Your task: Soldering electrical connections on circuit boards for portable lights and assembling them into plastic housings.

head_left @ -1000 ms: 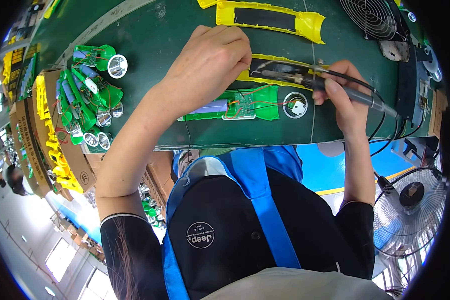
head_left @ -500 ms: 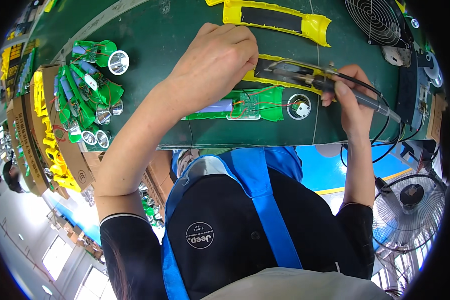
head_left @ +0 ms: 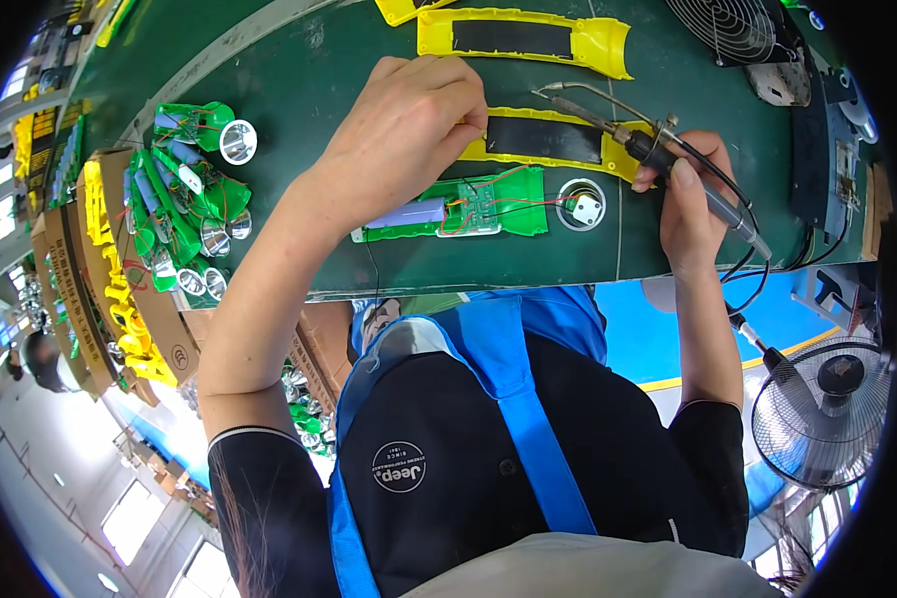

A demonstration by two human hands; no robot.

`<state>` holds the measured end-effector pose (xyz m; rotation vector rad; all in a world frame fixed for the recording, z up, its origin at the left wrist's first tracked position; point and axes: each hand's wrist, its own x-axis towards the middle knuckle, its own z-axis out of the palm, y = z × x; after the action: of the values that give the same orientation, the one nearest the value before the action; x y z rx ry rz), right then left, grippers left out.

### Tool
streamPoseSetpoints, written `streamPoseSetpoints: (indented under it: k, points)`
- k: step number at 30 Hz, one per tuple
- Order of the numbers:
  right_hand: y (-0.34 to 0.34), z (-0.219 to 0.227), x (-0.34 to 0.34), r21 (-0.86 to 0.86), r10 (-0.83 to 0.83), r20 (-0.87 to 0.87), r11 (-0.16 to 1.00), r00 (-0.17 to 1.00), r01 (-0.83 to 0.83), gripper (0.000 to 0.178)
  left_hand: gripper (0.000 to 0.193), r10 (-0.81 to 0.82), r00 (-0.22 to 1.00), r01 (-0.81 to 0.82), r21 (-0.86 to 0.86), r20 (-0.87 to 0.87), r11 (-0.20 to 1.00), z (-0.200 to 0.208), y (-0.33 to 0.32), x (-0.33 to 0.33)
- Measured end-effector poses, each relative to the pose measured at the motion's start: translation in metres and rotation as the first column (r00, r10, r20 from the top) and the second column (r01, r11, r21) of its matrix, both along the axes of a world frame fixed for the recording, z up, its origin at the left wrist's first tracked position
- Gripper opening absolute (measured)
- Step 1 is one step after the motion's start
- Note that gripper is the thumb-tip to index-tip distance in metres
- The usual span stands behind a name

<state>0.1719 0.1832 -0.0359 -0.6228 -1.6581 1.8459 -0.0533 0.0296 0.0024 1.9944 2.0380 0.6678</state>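
My right hand (head_left: pixel 693 194) is closed around a soldering iron (head_left: pixel 658 154) that carries a thin curved feed tube and a black cable. The iron's tip points left, over the table just beyond a yellow plastic casing half (head_left: pixel 623 159) with a dark strip inside. My left hand (head_left: pixel 409 125) is closed in a pinch by that casing's left end; what its fingertips hold is hidden. Nearer me lies an open green casing half (head_left: pixel 523 199) with a purple battery cell (head_left: pixel 409 212), a small circuit board (head_left: pixel 480 206) and wires running to a round silver reflector (head_left: pixel 580 204).
Another yellow casing half (head_left: pixel 600 45) lies farther back. Several wired green casings (head_left: pixel 184 199) with reflectors are heaped at the left, beside a cardboard box (head_left: pixel 164 329) edged with yellow parts. A fan guard (head_left: pixel 733 25) stands at the far right, and a second fan (head_left: pixel 827 419) is below.
The soldering iron has swung its tip up and away from the yellow casing, baring the dark strip. My left hand keeps its pinch near the casing's left end. The whole view has shifted slightly.
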Motion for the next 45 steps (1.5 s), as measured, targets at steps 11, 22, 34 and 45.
streamPoseSetpoints:
  k: [11, 22, 34, 45]
  points:
    - [0.001, -0.005, 0.001, 0.065, -0.05, -0.101, 0.996, 0.994, 0.057, 0.025, 0.014, 0.158, 0.979, -0.17, 0.088, 0.125, 0.982, 0.02, -0.009, 0.014]
    - [-0.018, -0.002, -0.036, 0.031, -0.098, -0.112, 0.994, 0.989, 0.102, 0.029, 0.012, 0.183, 0.98, -0.145, 0.344, -0.079, 0.928, -0.015, -0.01, 0.066]
    - [0.021, 0.008, 0.0, -0.289, 0.122, -0.196, 0.941, 0.973, -0.176, 0.02, 0.009, 0.304, 0.951, -0.291, 0.177, -0.05, 0.94, -0.014, -0.006, 0.073]
    - [0.06, 0.033, -0.014, -0.016, 0.377, 0.302, 0.92, 0.876, -0.391, 0.024, 0.007, 0.094, 0.974, -0.14, -0.223, -0.206, 0.965, 0.014, 0.013, 0.061]
